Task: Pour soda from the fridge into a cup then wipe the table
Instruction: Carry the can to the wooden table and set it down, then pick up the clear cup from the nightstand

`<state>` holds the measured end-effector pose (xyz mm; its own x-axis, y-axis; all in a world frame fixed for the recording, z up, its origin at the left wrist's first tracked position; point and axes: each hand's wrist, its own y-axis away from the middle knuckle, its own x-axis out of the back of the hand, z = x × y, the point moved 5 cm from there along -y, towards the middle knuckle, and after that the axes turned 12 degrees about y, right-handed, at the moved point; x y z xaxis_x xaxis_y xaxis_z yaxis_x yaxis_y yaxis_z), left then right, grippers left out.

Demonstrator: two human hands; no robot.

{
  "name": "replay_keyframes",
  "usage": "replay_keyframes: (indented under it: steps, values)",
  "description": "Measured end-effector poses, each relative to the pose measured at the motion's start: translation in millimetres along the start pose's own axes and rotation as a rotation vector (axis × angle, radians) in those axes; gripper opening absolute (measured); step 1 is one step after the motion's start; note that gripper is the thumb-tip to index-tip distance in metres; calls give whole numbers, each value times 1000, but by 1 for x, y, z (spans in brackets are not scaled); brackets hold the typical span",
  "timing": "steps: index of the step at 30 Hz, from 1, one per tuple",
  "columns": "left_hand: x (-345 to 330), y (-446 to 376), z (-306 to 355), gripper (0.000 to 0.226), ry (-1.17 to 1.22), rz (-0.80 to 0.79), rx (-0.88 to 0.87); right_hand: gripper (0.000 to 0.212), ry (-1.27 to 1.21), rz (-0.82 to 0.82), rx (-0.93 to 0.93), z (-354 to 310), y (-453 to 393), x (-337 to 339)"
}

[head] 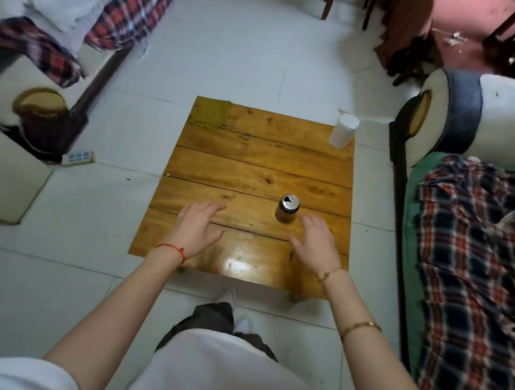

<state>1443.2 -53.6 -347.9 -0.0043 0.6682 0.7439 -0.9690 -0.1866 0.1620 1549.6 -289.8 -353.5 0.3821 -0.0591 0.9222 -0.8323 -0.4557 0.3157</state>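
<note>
Neither grip holds anything. The right hand (pixel 315 246) hovers low over the near part of the tabletop (pixel 253 163), fingers spread wide and relaxed, palm down. The left hand (pixel 198 228) mirrors it on the other side, equally wide and empty, a red string at its wrist.

The soda can (pixel 287 208) stands upright just ahead of the right hand and slightly toward the middle, its long axis vertical, the tab already open and the dark mouth showing on the silver lid. The right fingertips lie just beside its base, apart from it or barely so; the left hand is well apart. The right hand is plainly the nearer one, and a short reach forward and inward would likely close around the can's side.

The can's body is dark; no brand or writing can be read on it.

At the far right corner stands a white container (pixel 343 130), upright, possibly the cup, though I cannot tell for certain. At the far left corner lies a flat olive cloth (pixel 212 112), presumably meant for wiping. Neither pouring nor wiping appears done yet.
</note>
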Motion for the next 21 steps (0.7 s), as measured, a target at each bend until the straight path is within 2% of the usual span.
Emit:
replay_keyframes:
  steps: [3, 9, 15, 21]
  values:
    - [21, 33, -7, 57, -25, 5, 35, 60, 35, 27, 47, -21, 15, 12]
    - [59, 93, -24, 52, 39, 52, 119, 59, 89, -33, 154, -69, 36, 17]
    - [106, 156, -57, 49, 90, 215, 217, 57, 145, -32, 287, -135, 46, 21]
    - [159, 233, -110, 46, 104, 374, 325, 54, 198, -20, 468, -239, 46, 14]
